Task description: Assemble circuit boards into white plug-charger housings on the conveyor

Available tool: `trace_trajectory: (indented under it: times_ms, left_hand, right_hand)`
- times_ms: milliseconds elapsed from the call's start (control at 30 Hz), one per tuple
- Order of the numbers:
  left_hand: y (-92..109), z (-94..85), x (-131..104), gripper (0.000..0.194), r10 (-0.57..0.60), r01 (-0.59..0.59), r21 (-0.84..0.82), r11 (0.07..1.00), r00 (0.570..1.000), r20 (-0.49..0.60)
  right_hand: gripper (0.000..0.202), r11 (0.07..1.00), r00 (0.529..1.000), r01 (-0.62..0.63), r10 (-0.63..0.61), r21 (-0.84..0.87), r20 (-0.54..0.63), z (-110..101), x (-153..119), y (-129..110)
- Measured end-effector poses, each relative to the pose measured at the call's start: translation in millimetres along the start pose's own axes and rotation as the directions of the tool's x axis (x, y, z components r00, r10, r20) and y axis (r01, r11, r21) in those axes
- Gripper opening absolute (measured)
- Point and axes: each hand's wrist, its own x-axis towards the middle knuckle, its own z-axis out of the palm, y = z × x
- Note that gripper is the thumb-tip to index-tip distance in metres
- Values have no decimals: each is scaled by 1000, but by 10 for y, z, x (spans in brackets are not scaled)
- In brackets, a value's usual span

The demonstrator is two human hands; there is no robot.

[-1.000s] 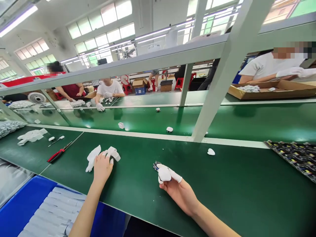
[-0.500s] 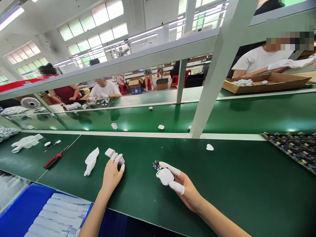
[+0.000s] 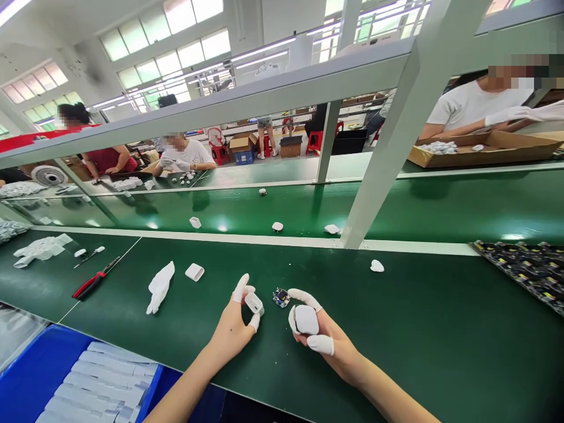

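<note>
My left hand [image 3: 232, 322], with white finger cots on its fingertips, grips a small white plastic housing [image 3: 254, 304] with an opening in its end. Facing it, my right hand [image 3: 339, 341] is closed around a rounded white plastic case [image 3: 306, 320]; its thumb and fingers also wear cots. A small circuit board [image 3: 281, 297] is at the tip of my right index finger; whether it is held or lies on the bench I cannot tell. Left of my hands lie another white housing [image 3: 194, 272] and a crumpled white glove [image 3: 160, 288].
Red-handled pliers [image 3: 91, 284] lie on the green bench at left. A blue bin [image 3: 39, 367] of white strips stands below. A heart-shaped white piece [image 3: 377, 266] and a panel of circuit boards [image 3: 524, 273] are at right. Beyond a metal post [image 3: 374, 147] runs a green conveyor [image 3: 440, 205].
My left hand has moved right, carrying the white housing away from the other one toward my right hand. The case in my right hand has turned slightly. White pieces on the conveyor have shifted left.
</note>
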Motion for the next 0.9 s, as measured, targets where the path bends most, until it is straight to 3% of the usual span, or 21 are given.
trace_trajectory:
  times_ms: [167, 300, 400, 467, 633, 767, 833, 900]
  left_hand:
    - [294, 43, 179, 87, 154, -148, -54, 988, 976, 153]
    - [373, 194, 265, 85, 154, -102, -156, 983, 914, 374]
    - [353, 307, 259, 82, 183, -107, -200, 974, 891, 415]
    - [330, 335, 247, 80, 214, -136, -214, 967, 888, 408]
    - [253, 317, 234, 70, 217, -158, -173, 972, 888, 407]
    - [190, 349, 221, 54, 162, -235, 119, 965, 884, 438]
    - [187, 339, 221, 58, 156, -270, 181, 946, 865, 478]
    - [208, 280, 240, 68, 177, -290, 138, 947, 830, 528]
  right_hand:
    - [57, 992, 996, -12, 0, -128, -94, -93, 48, 5]
    - [45, 973, 976, -29, -22, -230, -215, -127, 149, -223]
    - [46, 944, 953, -84, -17, -320, -302, -122, 216, -398]
    - [46, 933, 956, -108, 4, -343, -292, -118, 241, -433]
    - [56, 987, 955, -153, 133, -56, -265, -172, 251, -236]
    - [44, 980, 928, -132, 174, 146, -329, -237, 245, -70]
    - [37, 974, 930, -122, 180, 193, -321, -248, 243, -38]
    - [37, 970, 939, -116, 176, 212, -295, -249, 241, -33]
